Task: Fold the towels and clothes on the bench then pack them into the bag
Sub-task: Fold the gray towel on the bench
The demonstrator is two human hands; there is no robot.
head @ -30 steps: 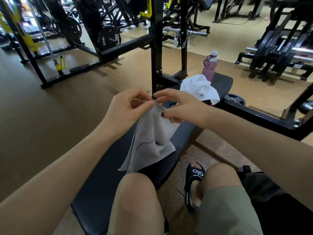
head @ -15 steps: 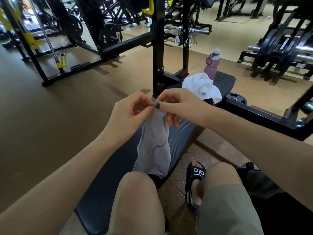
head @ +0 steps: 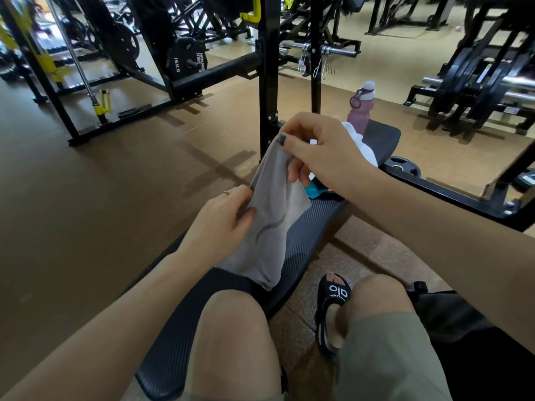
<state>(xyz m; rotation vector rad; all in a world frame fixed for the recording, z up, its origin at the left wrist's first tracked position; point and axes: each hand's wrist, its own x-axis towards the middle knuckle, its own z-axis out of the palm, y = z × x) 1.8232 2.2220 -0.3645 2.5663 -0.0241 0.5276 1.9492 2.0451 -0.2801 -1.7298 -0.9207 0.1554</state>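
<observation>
A person seated astride a black gym bench [head: 307, 224] holds one grey towel [head: 272, 215] above its pad with two bare hands. The right hand [head: 315, 149] pinches the towel's top corner between thumb and forefinger, its other fingers curled behind the cloth. The left hand [head: 223, 224], lower down, grips the towel's left edge, thumb pressed on the front and fingers curled round behind. The cloth hangs doubled below both sets of fingers, its lower end touching the bench. Beyond the right hand's fingers lie one white towel [head: 357, 140] and one teal garment [head: 318, 190]. One pink water bottle [head: 360, 110] stands at the bench's far end. A dark bag [head: 457, 319] sits on the floor under the right forearm.
</observation>
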